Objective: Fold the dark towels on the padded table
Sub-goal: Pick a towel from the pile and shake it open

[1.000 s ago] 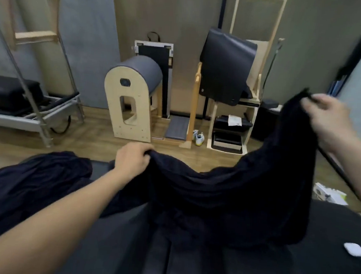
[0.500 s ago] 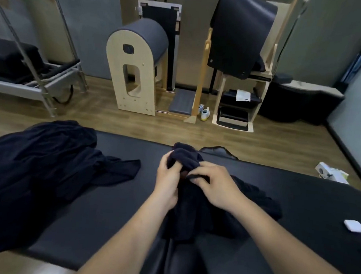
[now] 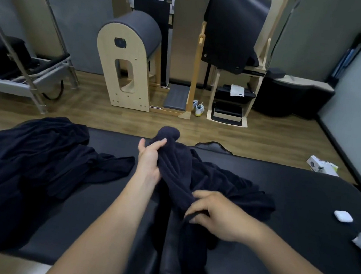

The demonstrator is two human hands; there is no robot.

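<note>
on table (image 3: 298,209), two towels (image 3: 194,176)

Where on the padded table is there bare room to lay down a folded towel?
The widest bare patch of the padded table lies between the held towel and the small white case. A narrower one lies between the towel pile and the left forearm. The middle is crowded: the left hand and right hand grip the towel there.

No lettering can be read anywhere, and the markings on the small box (image 3: 322,166) on the floor are blurred beyond reading.
</note>
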